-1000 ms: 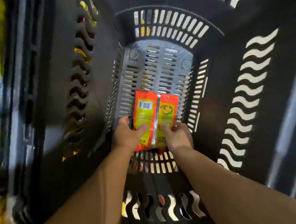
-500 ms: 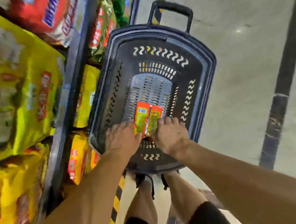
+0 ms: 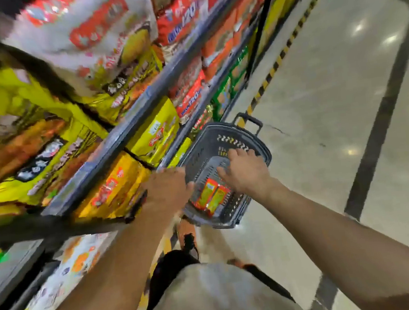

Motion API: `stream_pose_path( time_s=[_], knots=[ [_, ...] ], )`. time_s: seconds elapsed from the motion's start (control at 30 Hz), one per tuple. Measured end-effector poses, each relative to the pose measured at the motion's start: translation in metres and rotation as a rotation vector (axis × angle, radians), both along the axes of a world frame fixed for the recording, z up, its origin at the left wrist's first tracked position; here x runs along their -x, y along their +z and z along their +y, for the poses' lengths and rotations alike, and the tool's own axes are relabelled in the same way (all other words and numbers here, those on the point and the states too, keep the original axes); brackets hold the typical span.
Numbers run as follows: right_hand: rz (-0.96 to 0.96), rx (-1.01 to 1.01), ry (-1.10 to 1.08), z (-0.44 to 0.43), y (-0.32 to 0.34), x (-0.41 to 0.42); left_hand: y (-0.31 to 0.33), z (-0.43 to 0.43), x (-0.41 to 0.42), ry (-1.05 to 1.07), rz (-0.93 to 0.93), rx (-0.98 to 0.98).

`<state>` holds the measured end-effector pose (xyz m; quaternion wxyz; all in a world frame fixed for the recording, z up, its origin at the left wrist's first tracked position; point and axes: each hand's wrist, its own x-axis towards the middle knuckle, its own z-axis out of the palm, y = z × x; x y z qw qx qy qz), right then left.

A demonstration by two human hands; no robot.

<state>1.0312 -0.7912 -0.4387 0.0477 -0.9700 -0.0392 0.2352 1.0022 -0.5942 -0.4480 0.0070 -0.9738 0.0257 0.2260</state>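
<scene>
Neither hand holds anything: the left hand [image 3: 169, 191] and right hand [image 3: 247, 173] hover loose-fingered over the dark slotted plastic basket [image 3: 264, 149]. The orange-and-yellow foil packet [image 3: 211, 197] lies flat on its bottom. Placing looks done; likely only more picking remains.

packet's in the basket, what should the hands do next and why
Probably swing the left hand over to the shelf for another pack. The packet lies flat on the floor of the basket, neither hand touching it; the left hand and the right hand hover open above it, and the left is nearest the stocked shelf.
</scene>
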Motion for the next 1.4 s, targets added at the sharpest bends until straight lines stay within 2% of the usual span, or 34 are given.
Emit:
stream_pose_path(
  time_s=[0.27, 0.47, 0.73, 1.03, 1.4],
  knots=[
    [-0.222, -0.033, 0.379, 0.040, 0.118, 0.042, 0.135, 0.004, 0.094, 0.294, -0.238, -0.027],
    [-0.324, -0.136, 0.637, 0.107, 0.188, 0.093, 0.208, 0.044, 0.178, 0.518, -0.277, -0.114],
    [-0.467, -0.308, 0.883, 0.199, 0.270, 0.182, 0.285, 0.111, 0.286, 0.747, -0.461, -0.220],
    [-0.536, -0.358, 1.010, 0.281, 0.323, 0.274, 0.339, 0.186, 0.398, 0.830, -0.584, -0.294],
    [-0.569, -0.439, 0.893, 0.343, 0.360, 0.337, 0.370, 0.262, 0.457, 0.794, -0.760, -0.233]
  ],
)
